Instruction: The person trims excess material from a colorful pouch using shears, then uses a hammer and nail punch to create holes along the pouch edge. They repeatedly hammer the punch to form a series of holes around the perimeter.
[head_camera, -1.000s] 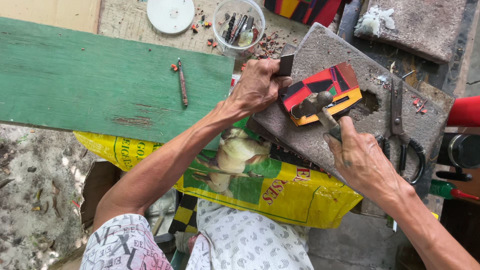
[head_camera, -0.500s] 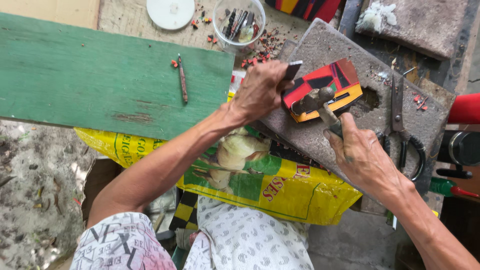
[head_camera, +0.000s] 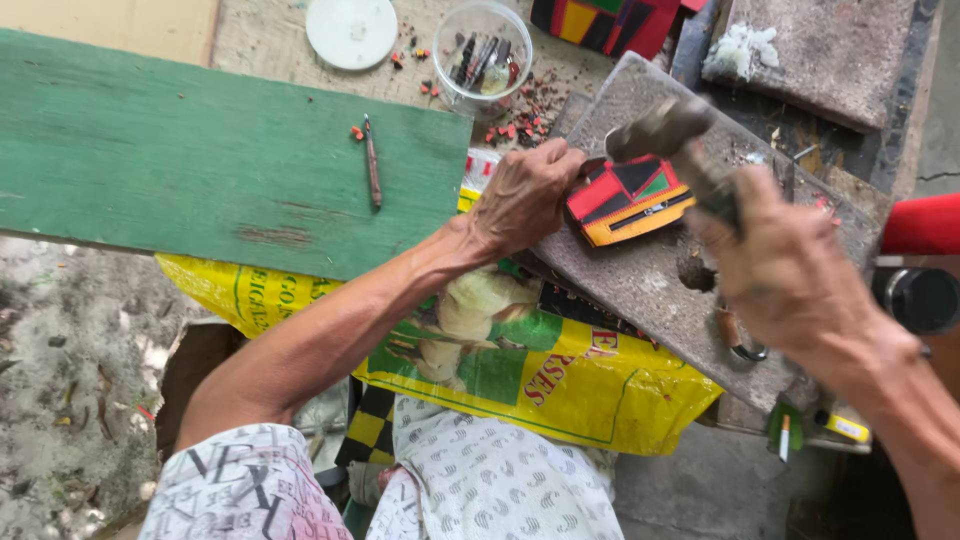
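My left hand (head_camera: 525, 195) presses on the left edge of a small red, yellow and black patchwork pouch (head_camera: 630, 198) that lies on a grey stone slab (head_camera: 650, 290). My right hand (head_camera: 790, 265) grips the handle of a hammer (head_camera: 665, 135), whose dark head hangs blurred just above the pouch's upper edge. The hammer handle runs down into my fist and is partly hidden by it.
A green wooden board (head_camera: 180, 150) with a thin metal tool (head_camera: 372, 160) lies at the left. A clear plastic cup (head_camera: 485, 50) of small parts and a white lid (head_camera: 351, 30) stand behind. A yellow printed sack (head_camera: 560, 370) covers my lap. Scissors (head_camera: 740, 335) lie on the slab under my right hand.
My right hand has lifted the hammer off the pouch and swung it up and toward the camera. My left hand has stayed on the pouch's left edge.
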